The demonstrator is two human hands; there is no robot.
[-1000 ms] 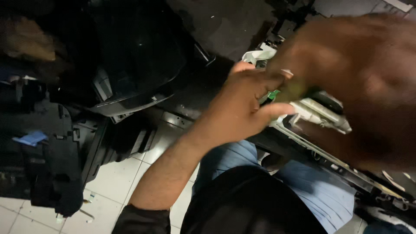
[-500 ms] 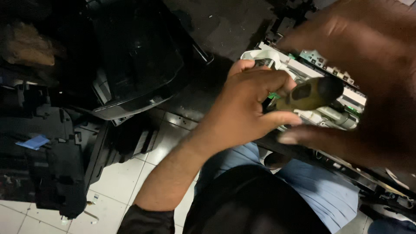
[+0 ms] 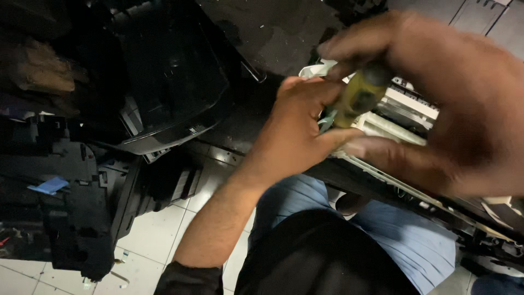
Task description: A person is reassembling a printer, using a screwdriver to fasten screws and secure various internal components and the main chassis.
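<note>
My right hand (image 3: 436,104) is close to the camera and blurred, its fingers wrapped around the yellow-and-black handle of a screwdriver (image 3: 357,98). My left hand (image 3: 297,131) reaches in from below and grips the edge of an opened machine assembly (image 3: 401,112) made of white plastic and metal, which rests across my lap. The screwdriver's tip points down into that assembly, hidden behind my left hand's fingers.
Black plastic printer housings (image 3: 164,82) and a black frame part (image 3: 65,202) with a blue tag (image 3: 49,186) lie on the white tiled floor (image 3: 158,235) at left. My blue-trousered legs (image 3: 404,235) fill the lower right. Dark debris lies at the top.
My right hand has shifted up and to the right with the screwdriver, which now stands more upright. My left hand has stayed on the assembly's edge.
</note>
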